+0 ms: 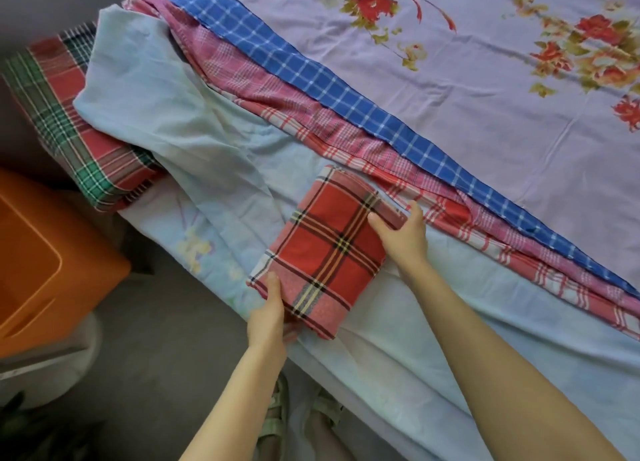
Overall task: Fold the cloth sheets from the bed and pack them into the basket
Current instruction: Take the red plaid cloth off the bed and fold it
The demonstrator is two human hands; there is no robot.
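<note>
My left hand (268, 317) and right hand (401, 234) grip the folded red plaid cloth (325, 253); the orange basket (45, 260) sits well left of it.

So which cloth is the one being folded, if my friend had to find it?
Start at the bed with the lilac flowered sheet, then come to its near edge, where pale blue fabric lies. There sits a small folded red cloth, held by the left hand and right hand. It is the only neat rectangle, with bold black and yellow checks; the pink and blue checked cloths beside it lie long and unfolded.
</note>
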